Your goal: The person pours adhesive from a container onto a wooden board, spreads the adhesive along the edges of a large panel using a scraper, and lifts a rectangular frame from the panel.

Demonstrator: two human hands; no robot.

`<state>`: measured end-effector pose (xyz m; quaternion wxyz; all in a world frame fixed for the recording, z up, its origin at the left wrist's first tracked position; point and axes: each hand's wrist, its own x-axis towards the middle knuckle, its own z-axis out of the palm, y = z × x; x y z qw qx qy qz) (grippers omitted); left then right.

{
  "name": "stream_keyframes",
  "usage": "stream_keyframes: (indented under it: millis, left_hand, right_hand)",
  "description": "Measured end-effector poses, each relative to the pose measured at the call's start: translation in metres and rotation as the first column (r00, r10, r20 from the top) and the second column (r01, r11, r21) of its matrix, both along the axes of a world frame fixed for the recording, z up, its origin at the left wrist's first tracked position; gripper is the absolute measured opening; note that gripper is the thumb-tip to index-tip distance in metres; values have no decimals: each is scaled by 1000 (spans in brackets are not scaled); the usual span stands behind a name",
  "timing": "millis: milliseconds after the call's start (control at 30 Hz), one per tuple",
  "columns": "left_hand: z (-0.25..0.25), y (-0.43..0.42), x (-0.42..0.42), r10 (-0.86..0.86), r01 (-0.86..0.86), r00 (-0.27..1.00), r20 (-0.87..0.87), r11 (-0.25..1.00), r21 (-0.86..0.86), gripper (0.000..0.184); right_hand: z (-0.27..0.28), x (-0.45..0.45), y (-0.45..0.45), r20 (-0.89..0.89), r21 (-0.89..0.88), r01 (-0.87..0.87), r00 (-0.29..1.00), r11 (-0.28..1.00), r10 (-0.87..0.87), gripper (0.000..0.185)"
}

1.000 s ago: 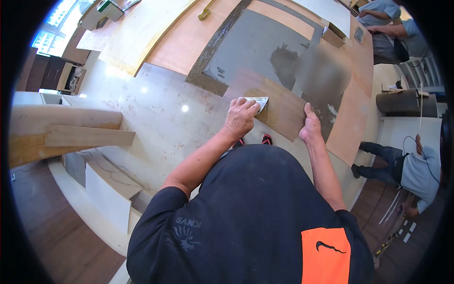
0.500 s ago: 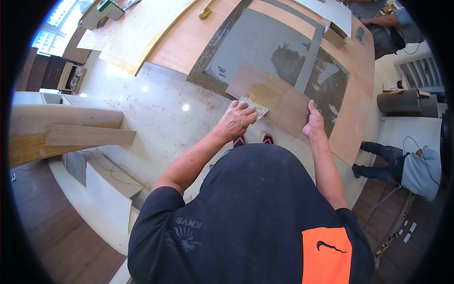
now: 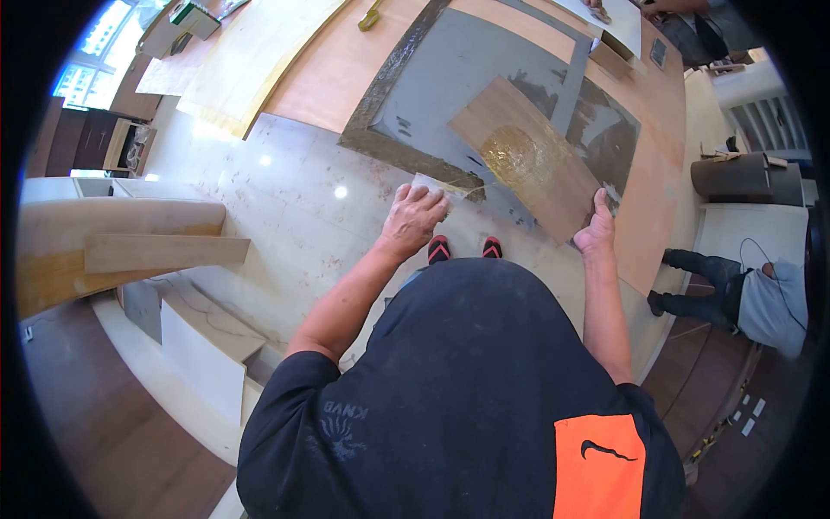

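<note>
My left hand [image 3: 417,216] is closed around a flat, pale glue spreader [image 3: 451,188] with yellowish smears along its edge. It is held off to the left of a thin wood panel [image 3: 560,192], and a fine strand of glue seems to run between them. A wet, amber patch of glue [image 3: 517,156] lies on the panel's upper face. My right hand [image 3: 596,227] grips the panel's near right corner, thumb on top. The panel is slanted over a large grey board [image 3: 458,73] with a brown, glue-smeared border.
A tape measure [image 3: 370,16] lies on the pinkish plywood table [image 3: 324,78]. A small open box [image 3: 612,54] and a phone-like object [image 3: 659,52] are at the far right. One person [image 3: 743,290] bends at right; another person's arm [image 3: 683,7] reaches in at the top.
The panel has turned and shifted to the right with my right hand. My left hand and the spreader have come off the panel toward the left. The glue patch now looks wetter and shinier.
</note>
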<state>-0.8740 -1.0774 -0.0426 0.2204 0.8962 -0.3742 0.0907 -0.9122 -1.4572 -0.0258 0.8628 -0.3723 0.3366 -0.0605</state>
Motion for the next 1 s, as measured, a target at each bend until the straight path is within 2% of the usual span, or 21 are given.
stream_keyframes:
  millis: [233,333,467,633,733,833,867,967,1000]
  left_hand:
    - [-23,-13,11,-24,20,995,100,999,41,42]
    - [-46,-15,6,-49,40,993,104,995,91,42]
    - [-57,-13,-6,-84,80,995,55,994,76,41]
    - [-27,-29,-1,-66,65,998,-18,998,-15,33]
    - [-18,-44,12,-38,35,997,-74,998,-49,23]
    - [-11,-48,23,77,-67,992,-105,994,88,15]
    - [-16,-47,27,121,-119,989,-88,993,24,10]
    - [-24,-45,41,285,-249,933,-222,952,176,11]
    - [-19,-47,46,351,-321,898,-267,935,150,14]
  right_hand:
    - [6,-21,-4,-38,48,64,997,997,-63,52]
    - [0,-28,-7,-36,15,93,995,996,-93,52]
    - [-1,-40,-11,-48,-10,116,992,993,-117,51]
    - [4,-46,-13,-81,-80,180,979,980,-187,50]
    - [0,-50,-25,-65,-59,163,984,985,-167,48]
    - [-5,-52,-35,-42,-48,129,990,990,-131,48]
    - [-7,-52,-38,-42,-48,128,991,991,-130,48]
    - [-5,-49,-46,-30,-32,116,993,993,-117,48]
    - [-1,-48,-47,-24,-15,105,994,994,-106,48]
